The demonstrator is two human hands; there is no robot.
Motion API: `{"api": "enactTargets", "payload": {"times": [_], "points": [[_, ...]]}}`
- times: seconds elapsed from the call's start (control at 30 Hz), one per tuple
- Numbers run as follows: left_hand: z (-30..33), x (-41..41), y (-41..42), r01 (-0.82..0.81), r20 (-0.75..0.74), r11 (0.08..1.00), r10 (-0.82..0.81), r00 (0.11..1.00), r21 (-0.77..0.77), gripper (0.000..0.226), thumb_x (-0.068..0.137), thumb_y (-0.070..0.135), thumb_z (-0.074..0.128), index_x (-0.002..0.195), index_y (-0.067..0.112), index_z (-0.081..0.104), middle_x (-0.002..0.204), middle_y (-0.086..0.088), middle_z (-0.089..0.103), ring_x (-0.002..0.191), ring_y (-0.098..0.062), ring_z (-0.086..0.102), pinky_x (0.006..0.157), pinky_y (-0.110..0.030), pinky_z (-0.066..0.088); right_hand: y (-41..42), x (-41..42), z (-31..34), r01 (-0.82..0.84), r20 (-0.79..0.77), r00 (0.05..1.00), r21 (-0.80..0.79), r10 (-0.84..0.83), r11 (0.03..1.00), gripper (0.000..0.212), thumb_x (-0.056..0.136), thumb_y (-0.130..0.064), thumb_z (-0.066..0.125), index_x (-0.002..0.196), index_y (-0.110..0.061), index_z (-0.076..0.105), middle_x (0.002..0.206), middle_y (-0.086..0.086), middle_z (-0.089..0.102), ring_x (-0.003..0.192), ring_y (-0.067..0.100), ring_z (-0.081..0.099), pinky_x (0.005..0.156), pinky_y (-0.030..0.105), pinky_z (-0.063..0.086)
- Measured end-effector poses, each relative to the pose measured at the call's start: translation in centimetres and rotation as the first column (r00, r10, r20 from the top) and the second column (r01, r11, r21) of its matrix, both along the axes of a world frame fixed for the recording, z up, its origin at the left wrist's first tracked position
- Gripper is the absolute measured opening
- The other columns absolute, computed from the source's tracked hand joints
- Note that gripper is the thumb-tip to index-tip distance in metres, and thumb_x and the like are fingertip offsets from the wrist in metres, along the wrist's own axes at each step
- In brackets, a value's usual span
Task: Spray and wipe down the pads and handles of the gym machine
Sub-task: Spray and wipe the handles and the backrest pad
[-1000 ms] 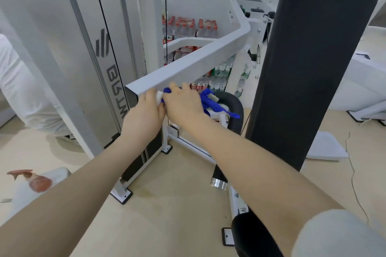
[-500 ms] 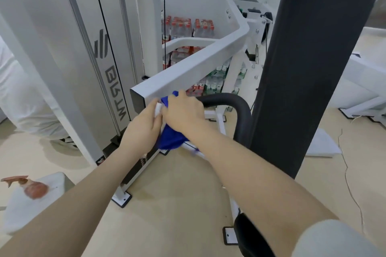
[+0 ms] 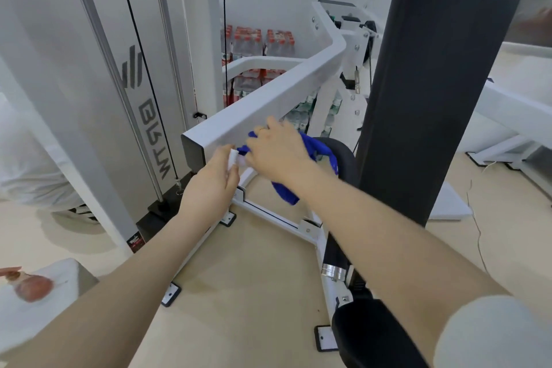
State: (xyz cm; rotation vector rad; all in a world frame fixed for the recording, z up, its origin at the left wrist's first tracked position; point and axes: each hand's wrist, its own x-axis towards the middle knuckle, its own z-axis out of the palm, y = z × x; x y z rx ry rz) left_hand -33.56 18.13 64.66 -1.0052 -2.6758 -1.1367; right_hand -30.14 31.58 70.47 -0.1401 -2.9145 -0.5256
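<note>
Our right hand (image 3: pixel 279 151) grips the blue cloth (image 3: pixel 313 155) against the black handle (image 3: pixel 343 158), at three o'clock of our left hand (image 3: pixel 213 185), whose fingers pinch a small white object (image 3: pixel 233 158) beneath the white machine arm (image 3: pixel 268 98)

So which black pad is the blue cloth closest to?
The curved black handle pad, right behind the blue cloth under the right hand; the tall back pad stands farther right.

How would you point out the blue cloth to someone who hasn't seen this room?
Find the tall black back pad, then the white machine arm left of it. Under that arm's near end, the right hand holds the blue cloth, the only bright blue thing there.
</note>
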Motion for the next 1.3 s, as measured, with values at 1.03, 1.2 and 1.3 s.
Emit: {"api": "enactTargets", "payload": {"times": [1.03,1.2,1.3], "points": [[1.4,3.5,2.4,-0.075,-0.076,0.996,0.078,0.994,0.050,0.046,0.096,0.022,0.039,0.141,0.017,0.029,0.134,-0.008,0.046,0.087,-0.038,0.061,0.067,-0.044,0.049,5.8,4.0,1.2,0.213,0.011,0.977,0.067,-0.214,0.975,0.045,0.083,-0.059,0.053,0.095,-0.017,0.053,0.095,0.004,0.052,0.089,0.020,0.047,0.064,0.031,0.036],[1.4,5.2,3.4,0.123,-0.052,0.988,-0.118,0.992,0.095,0.051,0.096,0.021,0.040,0.144,0.028,0.025,0.123,-0.007,0.055,0.085,-0.028,0.062,0.074,-0.047,0.050,9.4,7.7,2.8,0.389,0.068,0.913,-0.441,-0.402,0.809,0.059,0.086,-0.067,0.038,0.061,-0.014,0.044,0.060,0.002,0.048,0.053,0.016,0.046,0.049,0.026,0.036],[1.0,5.5,3.3,0.228,-0.064,0.973,-0.225,0.972,0.047,0.048,0.096,0.021,0.041,0.142,0.032,0.029,0.117,-0.002,0.057,0.082,-0.021,0.060,0.076,-0.042,0.049,10.0,6.8,2.5,0.357,0.036,0.909,-0.582,-0.415,0.731,0.053,0.095,-0.049,0.034,0.058,-0.012,0.040,0.057,0.003,0.043,0.050,0.018,0.041,0.047,0.028,0.032]]}}
